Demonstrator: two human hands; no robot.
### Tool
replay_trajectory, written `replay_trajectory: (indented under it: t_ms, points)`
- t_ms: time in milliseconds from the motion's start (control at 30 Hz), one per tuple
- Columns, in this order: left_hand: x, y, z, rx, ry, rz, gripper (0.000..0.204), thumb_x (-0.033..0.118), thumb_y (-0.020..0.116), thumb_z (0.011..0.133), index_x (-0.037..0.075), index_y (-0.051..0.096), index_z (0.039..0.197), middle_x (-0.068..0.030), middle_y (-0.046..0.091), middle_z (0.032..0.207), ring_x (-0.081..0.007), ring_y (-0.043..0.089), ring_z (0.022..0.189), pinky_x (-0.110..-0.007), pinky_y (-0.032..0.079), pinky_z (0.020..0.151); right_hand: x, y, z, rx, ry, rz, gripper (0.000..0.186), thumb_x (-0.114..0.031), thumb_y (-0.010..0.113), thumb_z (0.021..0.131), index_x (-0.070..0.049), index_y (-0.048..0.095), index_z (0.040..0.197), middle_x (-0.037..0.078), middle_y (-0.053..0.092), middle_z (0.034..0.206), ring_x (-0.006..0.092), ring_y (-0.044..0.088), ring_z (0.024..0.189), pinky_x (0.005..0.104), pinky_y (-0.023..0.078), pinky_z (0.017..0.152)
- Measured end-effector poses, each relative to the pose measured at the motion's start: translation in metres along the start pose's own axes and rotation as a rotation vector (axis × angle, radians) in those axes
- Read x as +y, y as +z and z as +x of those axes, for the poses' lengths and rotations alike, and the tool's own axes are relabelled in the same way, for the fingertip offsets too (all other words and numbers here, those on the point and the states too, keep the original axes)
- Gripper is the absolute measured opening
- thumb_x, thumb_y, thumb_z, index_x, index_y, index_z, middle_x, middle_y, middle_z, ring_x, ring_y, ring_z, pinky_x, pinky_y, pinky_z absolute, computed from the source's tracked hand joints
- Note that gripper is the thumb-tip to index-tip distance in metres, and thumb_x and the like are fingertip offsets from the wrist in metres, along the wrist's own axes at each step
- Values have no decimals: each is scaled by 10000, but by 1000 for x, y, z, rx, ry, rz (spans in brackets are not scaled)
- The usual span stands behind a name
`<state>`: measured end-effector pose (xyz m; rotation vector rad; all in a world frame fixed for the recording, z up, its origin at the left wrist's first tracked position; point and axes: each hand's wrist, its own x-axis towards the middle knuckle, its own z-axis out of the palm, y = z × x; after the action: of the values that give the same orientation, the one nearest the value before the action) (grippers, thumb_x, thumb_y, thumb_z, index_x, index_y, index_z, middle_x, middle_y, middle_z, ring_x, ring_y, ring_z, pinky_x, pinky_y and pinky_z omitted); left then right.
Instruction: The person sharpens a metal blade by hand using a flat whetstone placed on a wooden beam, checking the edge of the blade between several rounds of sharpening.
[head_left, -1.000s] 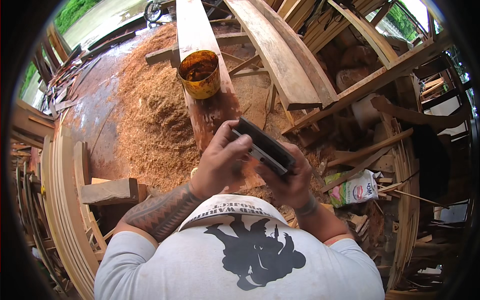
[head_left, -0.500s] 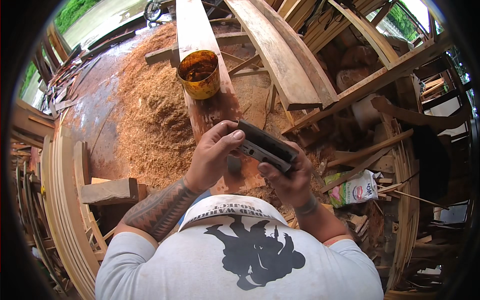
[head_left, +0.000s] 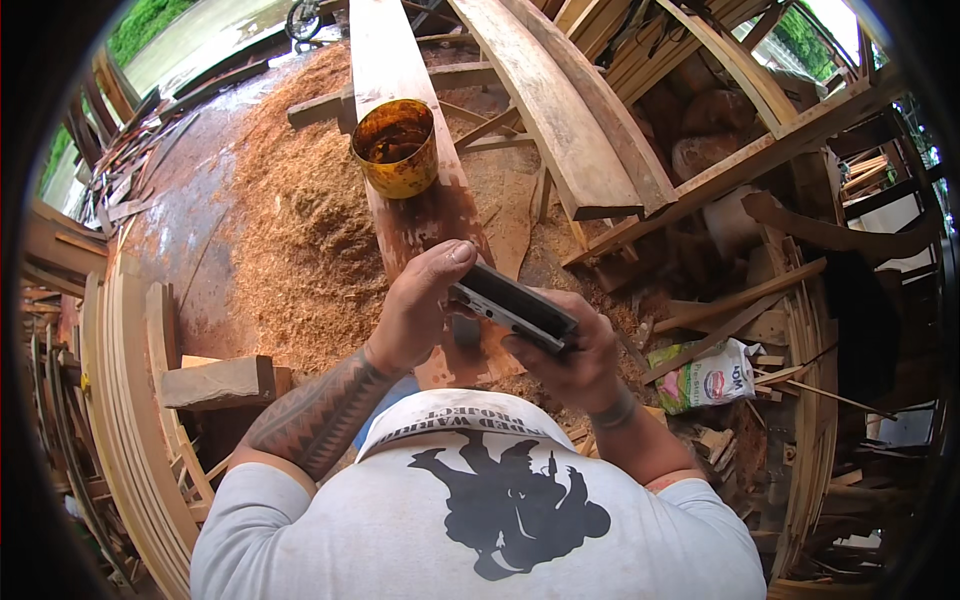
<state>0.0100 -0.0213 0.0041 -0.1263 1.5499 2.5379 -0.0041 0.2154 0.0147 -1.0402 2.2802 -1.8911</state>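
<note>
My left hand [head_left: 420, 290] grips the left end of a dark rectangular metal tool [head_left: 515, 305] with a silvery side, its thumb raised over that end. The fingers of my right hand [head_left: 580, 345] wrap round the tool's other end, so it sits tilted between both hands. Beneath them runs a long wooden plank [head_left: 392, 55], its nearer part wet and reddish-brown. A stained yellow tub [head_left: 395, 175] with dark brown residue inside stands on the plank, beyond my hands.
Sawdust [head_left: 290, 220] is heaped left of the plank. Boards [head_left: 545, 120] lean on timber framing at upper right. Stacked strips [head_left: 130, 400] and a short block [head_left: 215, 382] lie at left, a printed plastic sack [head_left: 700, 378] at right. A wheel [head_left: 300, 22] shows at the top.
The tool and both hands have shifted slightly down and left. My left thumb has moved from the tool's side up over its left end.
</note>
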Motion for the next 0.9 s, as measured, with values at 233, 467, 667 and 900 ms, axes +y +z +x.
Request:
replay_trajectory:
  t_ms: [233, 467, 667, 900]
  points:
    - [-3, -5, 9, -9, 154, 198, 441, 437, 558, 1127, 27, 699, 1046, -42, 666, 904, -118, 629, 843, -278, 494, 782, 1, 0, 0, 3, -52, -45, 507, -123, 908, 972, -10, 691, 1417, 166, 850, 1158, 210, 843, 1052, 363, 673, 879]
    - [-11, -8, 9, 14, 225, 254, 429, 427, 570, 1119, 24, 700, 1051, -51, 666, 921, -133, 640, 865, -289, 510, 805, 1, 0, -3, -2, 69, 105, 458, -73, 894, 988, 44, 681, 1377, 110, 811, 1207, 114, 748, 1072, 292, 605, 941]
    - [1, -7, 6, -28, 80, 146, 448, 449, 591, 1097, 14, 698, 1075, -43, 647, 954, -126, 634, 892, -279, 506, 826, 2, -1, -2, -13, 50, 89, 464, -55, 892, 986, 40, 682, 1388, 115, 813, 1221, 114, 751, 1076, 293, 610, 935]
    - [3, -6, 0, -57, 56, 29, 586, 555, 527, 1048, 16, 685, 1215, -65, 709, 1011, -142, 691, 934, -301, 538, 842, 11, -1, -2, 13, -21, 65, 501, -27, 917, 945, 13, 701, 1395, 147, 825, 1268, 157, 783, 1135, 320, 624, 980]
